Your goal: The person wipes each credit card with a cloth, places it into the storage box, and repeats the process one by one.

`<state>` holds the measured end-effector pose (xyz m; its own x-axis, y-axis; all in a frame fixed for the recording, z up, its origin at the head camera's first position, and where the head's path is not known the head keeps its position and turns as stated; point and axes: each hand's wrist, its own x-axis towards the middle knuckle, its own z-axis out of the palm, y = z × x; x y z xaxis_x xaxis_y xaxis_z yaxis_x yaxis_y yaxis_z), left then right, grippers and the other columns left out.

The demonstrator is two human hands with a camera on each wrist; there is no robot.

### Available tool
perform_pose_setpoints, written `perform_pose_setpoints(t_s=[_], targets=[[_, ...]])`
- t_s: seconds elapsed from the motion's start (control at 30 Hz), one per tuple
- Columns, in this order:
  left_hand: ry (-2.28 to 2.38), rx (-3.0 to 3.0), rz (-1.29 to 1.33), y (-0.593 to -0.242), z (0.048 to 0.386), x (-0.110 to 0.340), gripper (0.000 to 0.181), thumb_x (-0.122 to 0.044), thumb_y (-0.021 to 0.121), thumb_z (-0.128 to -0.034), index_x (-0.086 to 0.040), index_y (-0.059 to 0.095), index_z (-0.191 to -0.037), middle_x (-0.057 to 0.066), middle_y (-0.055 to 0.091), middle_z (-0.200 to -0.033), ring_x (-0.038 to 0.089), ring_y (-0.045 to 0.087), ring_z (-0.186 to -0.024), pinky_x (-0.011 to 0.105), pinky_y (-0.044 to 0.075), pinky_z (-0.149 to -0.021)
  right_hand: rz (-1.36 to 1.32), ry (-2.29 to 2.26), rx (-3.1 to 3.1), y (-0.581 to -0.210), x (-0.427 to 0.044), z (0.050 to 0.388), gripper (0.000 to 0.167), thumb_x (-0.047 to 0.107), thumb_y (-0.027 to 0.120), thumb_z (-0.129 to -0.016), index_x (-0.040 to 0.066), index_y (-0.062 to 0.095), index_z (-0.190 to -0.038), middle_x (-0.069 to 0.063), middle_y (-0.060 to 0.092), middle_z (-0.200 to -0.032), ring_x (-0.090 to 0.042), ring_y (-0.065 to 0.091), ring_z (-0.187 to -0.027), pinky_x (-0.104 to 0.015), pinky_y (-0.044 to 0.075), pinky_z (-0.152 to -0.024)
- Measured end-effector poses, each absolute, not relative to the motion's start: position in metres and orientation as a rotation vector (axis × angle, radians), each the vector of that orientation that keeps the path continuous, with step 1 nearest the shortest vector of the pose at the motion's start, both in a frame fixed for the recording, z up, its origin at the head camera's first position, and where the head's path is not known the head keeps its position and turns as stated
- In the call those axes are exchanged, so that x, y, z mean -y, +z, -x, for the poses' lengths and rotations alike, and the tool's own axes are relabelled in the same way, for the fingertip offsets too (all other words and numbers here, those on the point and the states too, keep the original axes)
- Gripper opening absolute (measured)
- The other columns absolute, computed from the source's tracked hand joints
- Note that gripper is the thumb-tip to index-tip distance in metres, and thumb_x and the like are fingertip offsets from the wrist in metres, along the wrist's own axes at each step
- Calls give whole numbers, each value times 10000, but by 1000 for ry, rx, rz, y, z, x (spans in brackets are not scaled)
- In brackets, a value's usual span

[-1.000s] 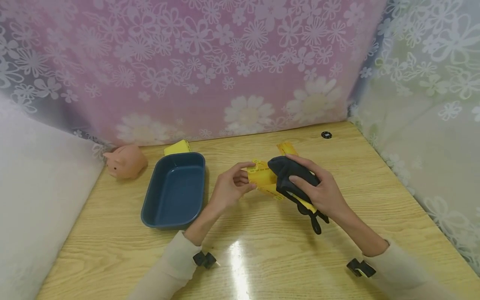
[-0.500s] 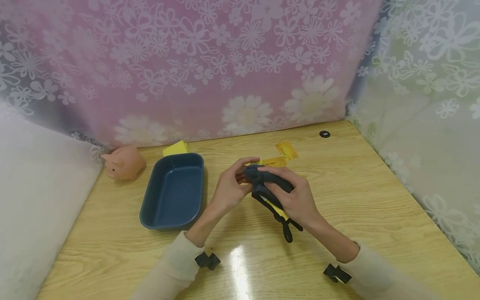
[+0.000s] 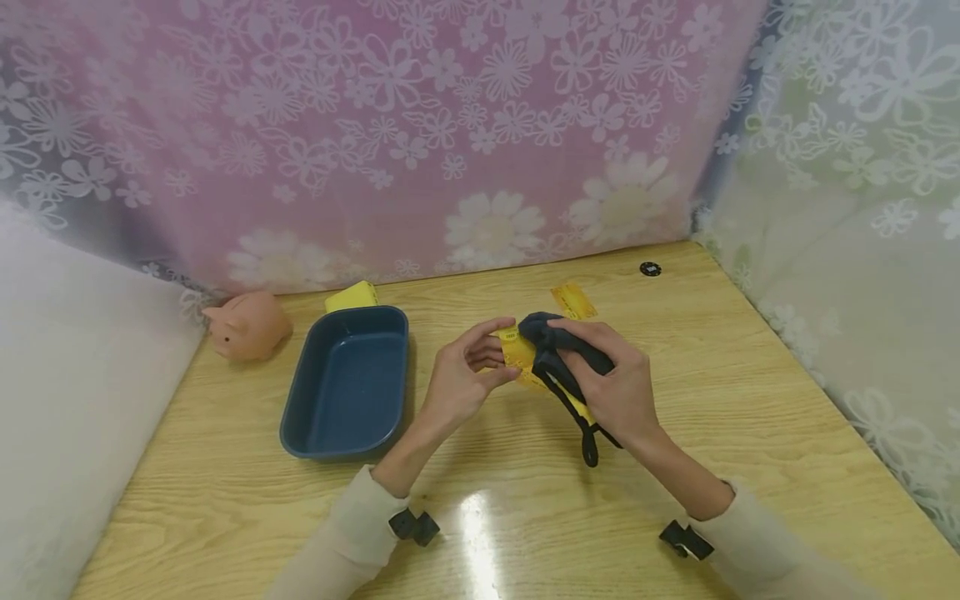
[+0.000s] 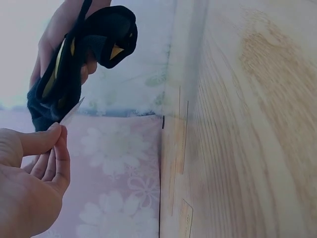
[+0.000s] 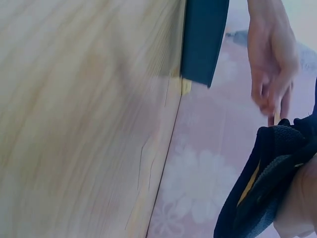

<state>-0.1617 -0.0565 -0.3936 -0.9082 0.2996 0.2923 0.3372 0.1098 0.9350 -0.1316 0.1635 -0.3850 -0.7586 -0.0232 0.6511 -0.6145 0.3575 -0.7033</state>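
Observation:
In the head view my left hand (image 3: 459, 379) pinches a yellow card (image 3: 517, 348) between thumb and fingers. My right hand (image 3: 617, 385) grips a dark fabric pouch (image 3: 551, 337), whose edge meets the card. Something yellow (image 3: 581, 408) shows in the pouch's opening, and a black strap loop hangs below it. The left wrist view has the card (image 4: 73, 112) edge-on at the left fingertips, touching or close to the pouch (image 4: 64, 74). More yellow cards lie on the table behind the hands, partly hidden; one (image 3: 574, 301) shows at the back.
A blue tray (image 3: 352, 387) stands left of my hands. Behind it is a yellow object (image 3: 354, 297), and a pink piggy bank (image 3: 249, 327) is at the far left. A black round chip (image 3: 650, 269) lies at the back right. Floral curtains border the table.
The pouch in my right hand moved left to my left fingers, then back slightly right, and the yellow card now shows between them. My left hand stayed nearly in place.

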Motion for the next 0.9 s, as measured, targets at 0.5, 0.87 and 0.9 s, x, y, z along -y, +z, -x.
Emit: perform_pose_setpoints(t_s=[0.5, 0.87, 0.9], targets=[[-2052, 2306, 617, -394, 163, 58, 587, 10, 845, -842, -152, 686, -1383, 120, 700, -1064, 222, 691, -931, 300, 595, -863, -65, 1467, 2174, -396, -230, 141, 342, 100, 751, -969, 166, 753, -1305, -31, 715, -1319, 63, 661, -1085, -104, 541, -861], [-2045, 2293, 598, -398, 166, 60, 592, 12, 850, -835, -146, 687, -1382, 124, 720, -1047, 191, 699, -905, 290, 603, -849, -164, 1524, 2134, -392, -223, 137, 355, 32, 739, -960, 119, 746, -1305, -27, 717, -1316, 10, 673, -1132, -134, 554, -884], [-2041, 2295, 596, -398, 166, 60, 592, 12, 851, -834, -145, 688, -1381, 125, 722, -1046, 190, 699, -903, 290, 603, -849, -176, 1533, 2131, -390, -220, 136, 357, 27, 736, -961, 119, 745, -1307, -29, 717, -1315, 7, 673, -1136, -137, 556, -882]])
